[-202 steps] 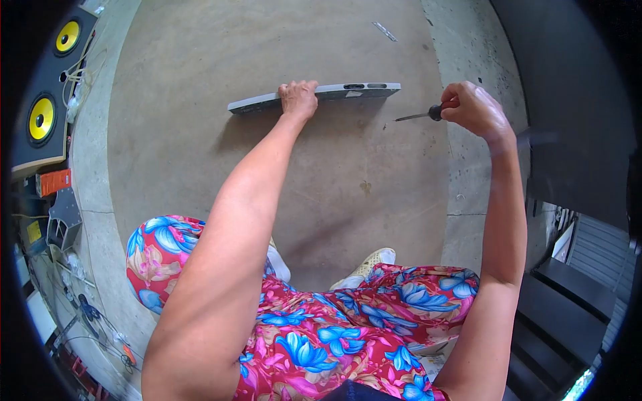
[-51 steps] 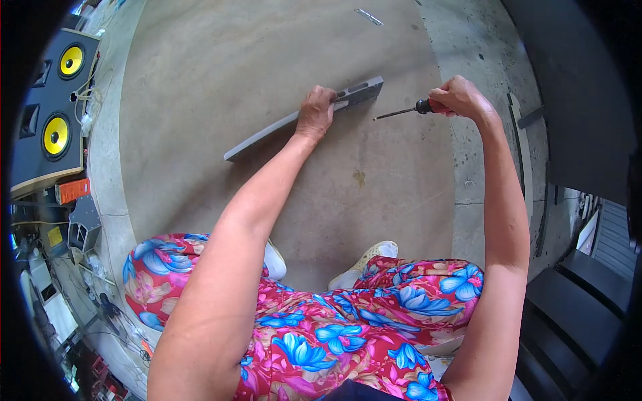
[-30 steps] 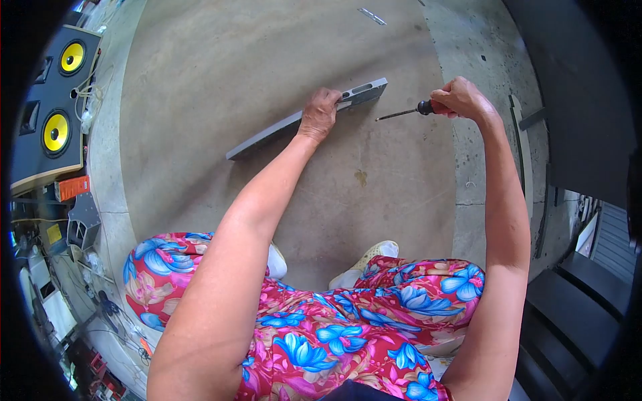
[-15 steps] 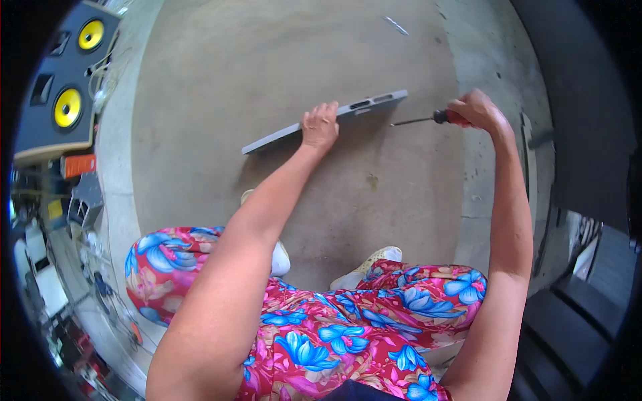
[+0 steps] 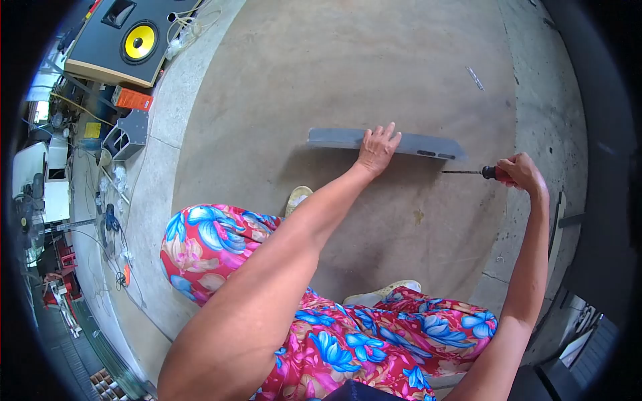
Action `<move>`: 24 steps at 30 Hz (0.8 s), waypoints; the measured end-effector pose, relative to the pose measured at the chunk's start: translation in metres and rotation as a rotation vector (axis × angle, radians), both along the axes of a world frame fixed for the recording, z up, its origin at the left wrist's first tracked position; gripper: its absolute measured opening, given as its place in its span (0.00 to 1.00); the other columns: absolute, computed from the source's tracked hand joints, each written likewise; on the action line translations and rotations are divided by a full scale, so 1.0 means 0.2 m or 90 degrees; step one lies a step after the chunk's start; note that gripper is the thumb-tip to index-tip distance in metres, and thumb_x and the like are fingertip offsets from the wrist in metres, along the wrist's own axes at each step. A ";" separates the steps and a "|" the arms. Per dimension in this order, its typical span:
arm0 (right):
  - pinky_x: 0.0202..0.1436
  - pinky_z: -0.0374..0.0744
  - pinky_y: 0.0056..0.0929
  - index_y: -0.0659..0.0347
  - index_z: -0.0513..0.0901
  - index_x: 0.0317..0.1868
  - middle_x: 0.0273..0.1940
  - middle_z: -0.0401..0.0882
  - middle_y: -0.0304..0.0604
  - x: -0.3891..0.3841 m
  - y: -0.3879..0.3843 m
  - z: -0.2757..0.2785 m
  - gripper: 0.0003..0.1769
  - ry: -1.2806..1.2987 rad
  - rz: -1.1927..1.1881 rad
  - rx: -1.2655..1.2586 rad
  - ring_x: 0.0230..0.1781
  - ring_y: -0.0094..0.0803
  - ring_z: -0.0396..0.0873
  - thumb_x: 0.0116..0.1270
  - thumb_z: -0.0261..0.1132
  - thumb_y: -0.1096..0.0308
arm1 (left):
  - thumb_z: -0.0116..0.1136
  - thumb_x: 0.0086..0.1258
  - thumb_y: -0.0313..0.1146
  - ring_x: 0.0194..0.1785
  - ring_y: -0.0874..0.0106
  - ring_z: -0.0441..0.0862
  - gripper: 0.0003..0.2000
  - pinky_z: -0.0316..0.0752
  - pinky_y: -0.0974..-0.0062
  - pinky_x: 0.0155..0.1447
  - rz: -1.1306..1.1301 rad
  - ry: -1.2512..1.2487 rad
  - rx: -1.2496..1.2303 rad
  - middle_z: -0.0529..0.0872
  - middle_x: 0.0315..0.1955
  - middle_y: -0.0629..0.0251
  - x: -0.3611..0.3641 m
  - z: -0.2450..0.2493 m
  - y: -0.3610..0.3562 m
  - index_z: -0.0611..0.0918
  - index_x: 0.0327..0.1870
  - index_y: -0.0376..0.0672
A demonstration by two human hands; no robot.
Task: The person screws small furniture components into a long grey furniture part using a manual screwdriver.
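A long grey panel [image 5: 334, 138] with dark slots near its right end stands over the brown floor. My left hand [image 5: 380, 150] grips its upper edge around the middle, fingers over the far side. My right hand [image 5: 523, 174] is closed round the red and black handle of a screwdriver [image 5: 490, 172]. The thin shaft points left, its tip just below the panel's right end. Whether the tip touches the panel I cannot tell.
A small shiny strip [image 5: 475, 78] lies on the floor beyond the panel. A speaker with a yellow cone [image 5: 140, 42], an orange box [image 5: 133, 99] and cables are at the left. A dark surface [image 5: 605, 147] borders the right side.
The view has shifted, with things at the left now further right in it. The panel has turned and shows more of its broad face. My left hand still holds it; the screwdriver stays in my right.
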State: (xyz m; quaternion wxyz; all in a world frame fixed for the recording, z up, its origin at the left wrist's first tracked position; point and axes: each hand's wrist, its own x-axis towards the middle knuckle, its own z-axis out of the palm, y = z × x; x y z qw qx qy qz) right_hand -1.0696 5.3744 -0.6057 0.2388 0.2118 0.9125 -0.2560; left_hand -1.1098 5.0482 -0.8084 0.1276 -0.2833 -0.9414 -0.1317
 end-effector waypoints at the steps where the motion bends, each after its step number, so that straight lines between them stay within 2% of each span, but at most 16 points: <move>1: 0.20 0.74 0.24 0.67 0.82 0.20 0.16 0.76 0.40 0.00 0.01 -0.01 0.20 -0.005 0.005 0.014 0.15 0.23 0.76 0.61 0.62 0.59 | 0.53 0.62 0.29 0.50 0.65 0.76 0.17 0.69 0.63 0.47 0.014 0.020 -0.012 0.75 0.61 0.59 -0.01 0.01 -0.01 0.82 0.52 0.49; 3: 0.19 0.74 0.24 0.66 0.82 0.20 0.16 0.76 0.40 0.00 0.03 -0.02 0.20 -0.016 0.016 0.041 0.15 0.24 0.76 0.61 0.61 0.58 | 0.53 0.62 0.29 0.49 0.66 0.76 0.17 0.69 0.64 0.46 0.045 0.060 -0.038 0.73 0.63 0.58 -0.04 0.03 -0.04 0.81 0.53 0.49; 9: 0.18 0.72 0.25 0.66 0.82 0.20 0.16 0.77 0.40 0.02 0.02 -0.01 0.19 -0.014 0.009 0.046 0.15 0.23 0.75 0.61 0.61 0.59 | 0.52 0.65 0.30 0.54 0.65 0.74 0.20 0.69 0.64 0.51 0.058 -0.054 -0.137 0.68 0.66 0.52 0.01 -0.09 -0.07 0.77 0.59 0.48; 12: 0.18 0.72 0.25 0.66 0.83 0.20 0.16 0.77 0.40 0.02 0.02 0.00 0.19 -0.032 0.014 0.069 0.15 0.23 0.75 0.61 0.61 0.59 | 0.52 0.65 0.29 0.57 0.64 0.72 0.23 0.67 0.63 0.56 0.050 -0.122 -0.166 0.64 0.68 0.50 0.02 -0.09 -0.07 0.73 0.64 0.48; 15: 0.18 0.72 0.25 0.66 0.83 0.20 0.16 0.77 0.40 0.03 0.01 0.02 0.19 -0.040 0.006 0.057 0.15 0.23 0.75 0.61 0.61 0.59 | 0.50 0.67 0.27 0.64 0.59 0.67 0.27 0.63 0.59 0.65 0.032 -0.159 -0.213 0.62 0.69 0.48 0.00 -0.09 -0.06 0.67 0.69 0.49; 18: 0.18 0.72 0.25 0.66 0.83 0.22 0.16 0.78 0.40 0.04 0.01 0.02 0.18 -0.040 -0.004 0.048 0.15 0.23 0.75 0.61 0.62 0.59 | 0.56 0.63 0.27 0.70 0.53 0.60 0.34 0.54 0.54 0.72 0.030 -0.078 -0.205 0.61 0.68 0.47 -0.03 -0.25 -0.07 0.61 0.73 0.50; 21: 0.18 0.72 0.25 0.66 0.84 0.23 0.17 0.78 0.40 0.05 0.01 0.02 0.18 -0.046 -0.007 0.047 0.16 0.23 0.75 0.61 0.61 0.59 | 0.65 0.56 0.29 0.71 0.49 0.58 0.41 0.50 0.51 0.75 -0.009 -0.253 -0.284 0.63 0.67 0.47 -0.07 0.00 -0.07 0.59 0.73 0.52; 24: 0.19 0.73 0.24 0.66 0.84 0.23 0.18 0.79 0.40 0.05 0.04 0.01 0.18 -0.038 -0.019 0.027 0.16 0.23 0.76 0.61 0.61 0.60 | 0.73 0.46 0.34 0.67 0.51 0.63 0.50 0.56 0.52 0.71 -0.034 -0.289 -0.285 0.65 0.63 0.49 -0.12 0.03 -0.08 0.58 0.74 0.56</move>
